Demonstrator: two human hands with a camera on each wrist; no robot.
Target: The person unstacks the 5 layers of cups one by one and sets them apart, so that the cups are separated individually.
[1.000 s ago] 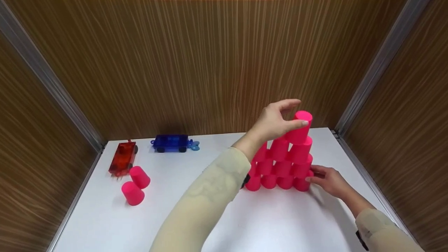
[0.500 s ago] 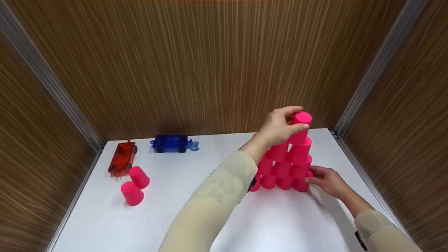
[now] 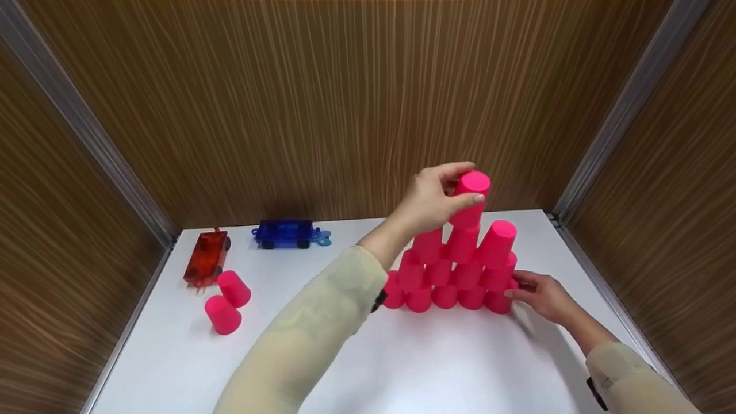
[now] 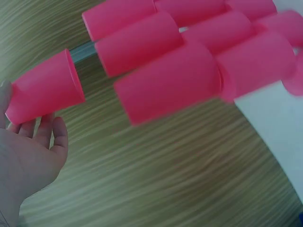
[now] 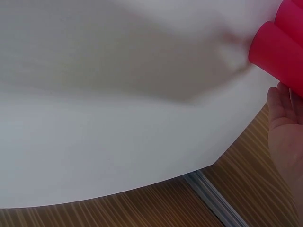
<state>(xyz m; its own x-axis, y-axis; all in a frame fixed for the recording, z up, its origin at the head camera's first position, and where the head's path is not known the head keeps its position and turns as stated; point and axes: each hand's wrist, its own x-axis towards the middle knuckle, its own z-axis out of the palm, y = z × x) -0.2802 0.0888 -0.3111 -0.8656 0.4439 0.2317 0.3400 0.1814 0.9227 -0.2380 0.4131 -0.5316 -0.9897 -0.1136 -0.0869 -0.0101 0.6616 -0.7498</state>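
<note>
Several pink cups, upside down, form a stepped stack [image 3: 468, 275] on the right side of the white table. My left hand [image 3: 428, 198] grips one pink cup [image 3: 475, 183] between thumb and fingers above the top row. The left wrist view shows a gap between this cup [image 4: 47, 89] and the nearest stacked cup [image 4: 139, 42]. The rightmost top-row cup [image 3: 498, 244] stands with nothing on it. My right hand [image 3: 545, 296] holds the side of the bottom right cup [image 3: 498, 302], thumb in front and fingers behind. In the right wrist view its fingers touch a cup [image 5: 279, 52].
Two loose pink cups [image 3: 223, 314] stand on the left of the white table [image 3: 299, 356]. Behind them are a red transparent toy cart [image 3: 207, 257] and a blue one [image 3: 284, 233] near the back. Wood-grain walls [image 3: 345, 103] enclose the table.
My left hand has closed on the cup atop the right end of the stack, then lifted it off and to the left. My right hand has stayed at the bottom right cup.
</note>
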